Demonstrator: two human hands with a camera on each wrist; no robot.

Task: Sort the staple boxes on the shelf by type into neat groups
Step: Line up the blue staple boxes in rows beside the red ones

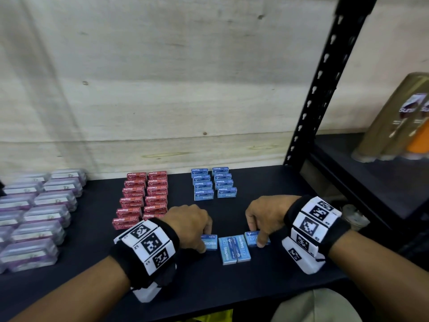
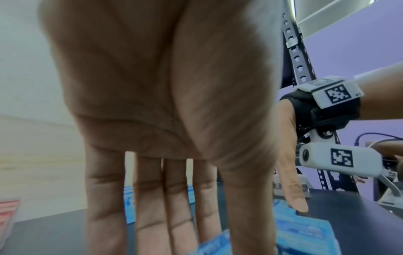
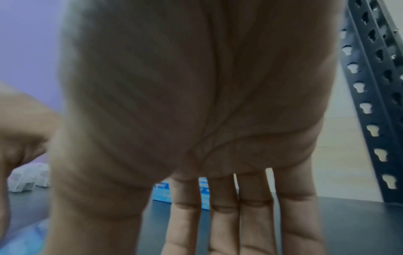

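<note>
Both wrists carry black bands with white coded tags. From six o'clock the left hand [image 1: 189, 225] comes down on a blue staple box [image 1: 210, 242], fingers and thumb pinching its edges. At three o'clock from it, the right hand [image 1: 264, 216] pinches another blue box [image 1: 253, 238] the same way. Between them two more blue boxes [image 1: 234, 249] lie side by side, touching. On the black shelf [image 1: 267, 289], sorted blue boxes [image 1: 213, 183] stand at twelve o'clock, red boxes [image 1: 142, 197] at eleven, clear cases [image 1: 34, 217] at nine.

Red boxes [image 1: 141, 198], blue boxes [image 1: 213, 183], black shelf [image 1: 92, 270].
</note>
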